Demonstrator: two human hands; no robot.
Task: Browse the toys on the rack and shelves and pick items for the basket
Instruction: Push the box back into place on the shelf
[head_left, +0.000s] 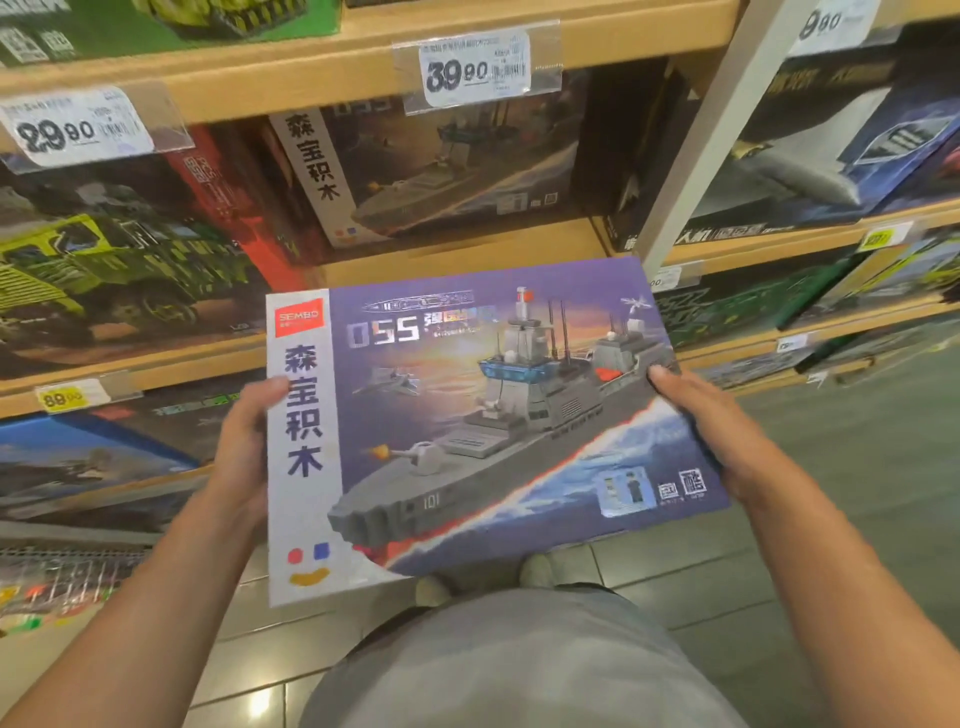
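A flat purple box (467, 415) of building blocks, printed with a grey warship and the number 055, is held face up in front of me. My left hand (244, 447) grips its left edge, thumb on the white strip. My right hand (711, 431) grips its right edge, thumb on top. A matching warship box (431, 171) stands on the shelf straight behind it. No basket is in view.
Wooden shelves (332, 78) carry price tags 29.90 and 39.90. A green truck box (104, 260) stands on the left, dark boxes (810, 156) on the right. A white upright post (727, 119) divides the shelving. Grey floor tiles (701, 577) and my shoes lie below.
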